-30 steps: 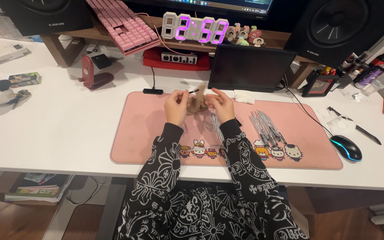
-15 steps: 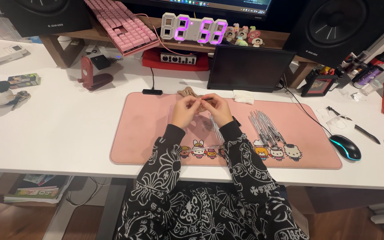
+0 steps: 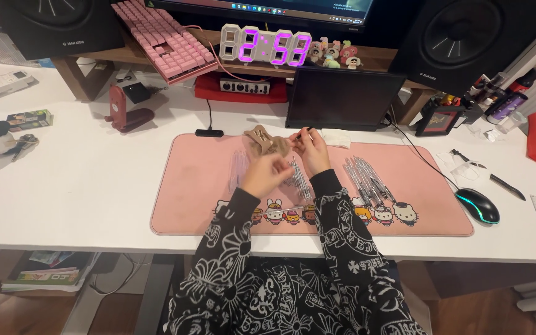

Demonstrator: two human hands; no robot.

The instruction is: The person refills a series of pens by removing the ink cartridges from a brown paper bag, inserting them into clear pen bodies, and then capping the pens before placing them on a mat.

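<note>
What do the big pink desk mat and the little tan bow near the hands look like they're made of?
The pink desk mat looks like soft matte fabric over rubber: it lies flat, with no glare and printed cartoon figures along its edge. The tan bow looks like soft cloth or faux leather, with folded loops; too small to tell which.

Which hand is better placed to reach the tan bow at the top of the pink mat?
Left, probably. The left hand is lower on the pink mat but looks free, with a clear path to the tan bow. The right hand is about as close, but already pinches a thin item.
</note>
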